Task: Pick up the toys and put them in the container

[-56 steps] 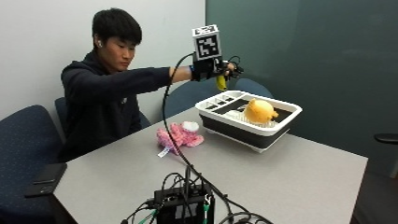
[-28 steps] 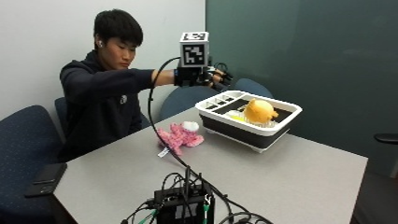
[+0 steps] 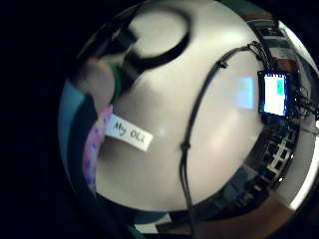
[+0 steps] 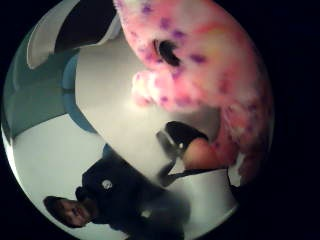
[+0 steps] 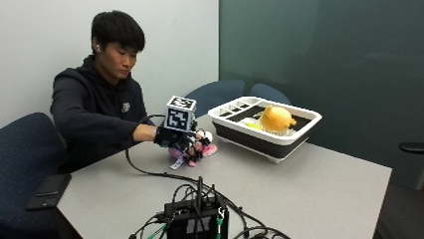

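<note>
A pink plush toy (image 5: pixel 205 148) with purple spots lies on the grey table (image 5: pixel 311 184), beside the white and black container (image 5: pixel 252 135). My gloved right hand (image 5: pixel 177 138) is down on top of the toy, its fingers curled over it. In the thumb side palm view the pink toy (image 4: pixel 215 60) fills much of the picture, with a fingertip (image 4: pixel 200 152) at its edge. In the little finger side palm view the toy (image 3: pixel 92 149) and its white tag (image 3: pixel 129 132) rest on the table. An orange plush toy (image 5: pixel 277 118) sits inside the container.
A black box (image 5: pixel 195 219) with a tangle of cables stands at the table's near edge, and one cable (image 5: pixel 149 172) runs from it to the hand. Blue chairs (image 5: pixel 215 94) stand behind the table. A phone (image 5: pixel 48 185) lies on the left chair.
The hand has come down from above the container's far side to the pink toy on the table. The yellow thing it held a second ago is gone from it.
</note>
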Available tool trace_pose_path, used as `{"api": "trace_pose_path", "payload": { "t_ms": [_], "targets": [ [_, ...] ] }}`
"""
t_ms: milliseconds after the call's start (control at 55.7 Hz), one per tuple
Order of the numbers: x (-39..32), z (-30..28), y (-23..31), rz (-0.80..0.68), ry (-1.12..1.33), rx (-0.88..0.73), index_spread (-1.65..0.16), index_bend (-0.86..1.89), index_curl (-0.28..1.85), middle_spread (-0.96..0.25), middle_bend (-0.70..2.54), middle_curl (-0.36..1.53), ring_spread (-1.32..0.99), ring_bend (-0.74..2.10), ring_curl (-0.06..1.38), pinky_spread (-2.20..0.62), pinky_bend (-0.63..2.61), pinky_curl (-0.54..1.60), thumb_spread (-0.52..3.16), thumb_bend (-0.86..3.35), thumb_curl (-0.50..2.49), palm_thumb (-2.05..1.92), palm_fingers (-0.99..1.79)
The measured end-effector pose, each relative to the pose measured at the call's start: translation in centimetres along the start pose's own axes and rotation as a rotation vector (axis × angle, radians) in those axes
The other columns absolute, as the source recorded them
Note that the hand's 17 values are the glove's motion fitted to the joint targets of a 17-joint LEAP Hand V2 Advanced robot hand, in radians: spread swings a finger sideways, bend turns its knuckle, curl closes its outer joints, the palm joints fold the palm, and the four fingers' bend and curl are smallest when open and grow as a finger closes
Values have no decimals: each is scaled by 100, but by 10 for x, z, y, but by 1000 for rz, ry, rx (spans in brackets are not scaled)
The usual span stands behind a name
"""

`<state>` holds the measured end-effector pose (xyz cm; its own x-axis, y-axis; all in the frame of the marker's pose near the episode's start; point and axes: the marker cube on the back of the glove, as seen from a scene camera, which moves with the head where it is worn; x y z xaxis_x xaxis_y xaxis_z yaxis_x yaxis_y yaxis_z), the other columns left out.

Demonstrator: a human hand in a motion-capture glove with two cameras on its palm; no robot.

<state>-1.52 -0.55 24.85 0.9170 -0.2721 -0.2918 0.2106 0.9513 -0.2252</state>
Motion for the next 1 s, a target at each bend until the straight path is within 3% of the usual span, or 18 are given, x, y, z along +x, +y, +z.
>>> {"api": "trace_pose_path", "payload": {
  "t_ms": [90, 179, 341, 484, 610, 771, 897, 1005],
  "targets": [
    [0, 2, -6, 0, 33, 99, -20, -14, 9, -3, 52, 42, -13, 105, 39, -20, 139, 32, 127, 5, 34, 35, 52],
    [-4, 3, -11, -31, -1, 119, -17, 2, 4, -11, 83, 52, -22, 120, 44, -31, 130, 31, 131, 12, 37, 49, 87],
    [-10, 3, -20, -70, -92, 111, -22, 23, 6, -16, 94, 60, -28, 128, 50, -36, 119, 32, 112, 16, 49, 67, 112],
    [-18, -48, -23, -67, -125, 173, -28, 48, 11, -19, 105, 69, -31, 129, 53, -37, 111, 35, 90, 16, 60, 72, 118],
    [15, -141, -30, -64, -172, 285, -32, 71, 17, -20, 115, 76, -33, 133, 56, -38, 109, 37, 75, 17, 68, 74, 117],
    [-48, -215, -43, -27, -148, 506, -34, 92, 25, -21, 122, 82, -33, 138, 60, -39, 111, 41, 57, 18, 77, 75, 110],
    [-62, -252, -76, 54, -309, 631, -35, 98, 29, -21, 125, 86, -34, 142, 62, -39, 115, 45, 47, 18, 83, 72, 105],
    [-72, -254, -113, 152, -437, 665, -36, 75, 25, -21, 116, 86, -33, 143, 63, -39, 133, 51, 49, 13, 85, 68, 81]
  ]
}}
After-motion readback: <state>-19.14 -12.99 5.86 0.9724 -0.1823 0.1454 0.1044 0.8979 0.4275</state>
